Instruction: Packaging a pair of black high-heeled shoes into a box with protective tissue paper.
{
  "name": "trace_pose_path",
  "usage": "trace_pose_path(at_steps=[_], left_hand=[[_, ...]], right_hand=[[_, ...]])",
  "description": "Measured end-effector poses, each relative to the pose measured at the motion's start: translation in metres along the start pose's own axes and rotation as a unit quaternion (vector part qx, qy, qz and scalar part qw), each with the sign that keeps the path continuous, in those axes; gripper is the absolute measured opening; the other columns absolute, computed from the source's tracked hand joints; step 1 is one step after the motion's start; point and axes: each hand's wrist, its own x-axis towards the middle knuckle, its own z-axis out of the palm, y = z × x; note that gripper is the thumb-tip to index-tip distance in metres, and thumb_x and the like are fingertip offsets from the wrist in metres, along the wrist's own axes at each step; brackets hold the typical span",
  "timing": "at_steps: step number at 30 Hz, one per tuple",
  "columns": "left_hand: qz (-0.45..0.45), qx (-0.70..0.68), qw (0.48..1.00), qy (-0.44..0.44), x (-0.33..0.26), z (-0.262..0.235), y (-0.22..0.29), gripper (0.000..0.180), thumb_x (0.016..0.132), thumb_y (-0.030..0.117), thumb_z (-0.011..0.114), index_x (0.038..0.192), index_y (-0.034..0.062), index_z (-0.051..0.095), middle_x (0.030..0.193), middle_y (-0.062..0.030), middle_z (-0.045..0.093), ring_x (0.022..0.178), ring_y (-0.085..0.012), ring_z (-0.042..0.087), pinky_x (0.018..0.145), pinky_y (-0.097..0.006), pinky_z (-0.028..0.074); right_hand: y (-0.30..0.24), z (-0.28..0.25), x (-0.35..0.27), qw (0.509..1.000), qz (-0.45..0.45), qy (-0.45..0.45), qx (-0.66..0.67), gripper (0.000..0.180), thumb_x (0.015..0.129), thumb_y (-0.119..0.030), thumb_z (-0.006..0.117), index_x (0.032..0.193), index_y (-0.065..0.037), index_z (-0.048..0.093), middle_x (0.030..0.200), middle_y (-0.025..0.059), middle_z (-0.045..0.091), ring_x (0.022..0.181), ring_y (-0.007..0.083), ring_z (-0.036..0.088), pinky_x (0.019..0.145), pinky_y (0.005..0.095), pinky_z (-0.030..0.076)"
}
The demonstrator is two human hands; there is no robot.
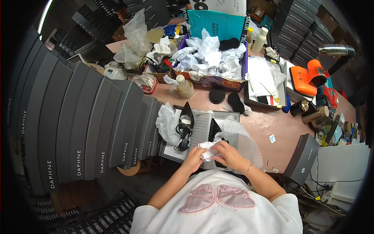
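Just in front of my body, both hands are closed on a crumpled piece of white paper (209,151). My left hand (193,159) pinches its left side, while my right hand (230,156) grips it from the right. Below them lies an open grey shoebox (173,153). Inside it, on the left, is a black pointed shoe (185,130) with a strap. A pale ribbed wrapping sheet (201,126) separates it from a second black shoe (214,129), partly hidden by my hands and tissue. White tissue paper (168,124) spills over the box's left edge, and more sheer wrapping hangs to the right.
Tall stacks of dark grey shoeboxes (80,121) crowd the left. Behind sits a purple-edged carton (245,64) of crumpled white paper. A beige bottle (185,86), black round pads (217,96), a paper tray (265,80) and an orange device (307,80) stand on the pink table (280,121).
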Motion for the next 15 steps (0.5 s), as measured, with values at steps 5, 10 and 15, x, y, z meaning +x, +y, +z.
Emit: trace_pose_path(at_steps=[5, 10, 15], left_hand=[[-0.031, -0.087, 0.994, -0.058, -0.007, -0.002, 0.003, 0.038, 0.091, 0.011, 0.046, 0.127, -0.0017, 0.047, 0.120, -0.0107, 0.057, 0.112, -0.0223, 0.056, 0.098, -0.038, 0.044], [-0.024, -0.194, 0.979, -0.065, -0.010, 0.006, -0.008, 0.044, 0.091, 0.018, 0.046, 0.129, -0.0021, 0.044, 0.123, -0.0119, 0.056, 0.114, -0.0237, 0.054, 0.103, -0.041, 0.038], [0.070, -0.024, 0.996, -0.042, -0.021, 0.013, -0.020, 0.040, 0.093, 0.012, 0.056, 0.130, -0.0002, 0.047, 0.114, -0.0062, 0.061, 0.104, -0.0126, 0.057, 0.092, -0.030, 0.045]], right_hand=[[0.012, -0.001, 0.004, 0.991, 0.116, -0.040, 0.055, 0.045, 0.076, -0.017, 0.072, 0.115, -0.002, 0.056, 0.095, 0.0150, 0.053, 0.087, 0.0329, 0.057, 0.075, 0.0395, 0.048], [0.026, 0.007, 0.000, 0.946, 0.179, -0.036, 0.269, 0.038, 0.082, -0.008, 0.063, 0.119, -0.001, 0.054, 0.106, 0.0123, 0.056, 0.091, 0.0232, 0.059, 0.079, 0.0332, 0.048], [0.018, 0.029, -0.014, 0.699, 0.294, 0.055, 0.650, 0.040, 0.089, -0.003, 0.055, 0.128, -0.002, 0.045, 0.122, 0.0067, 0.053, 0.108, 0.0143, 0.055, 0.091, 0.0286, 0.046]])
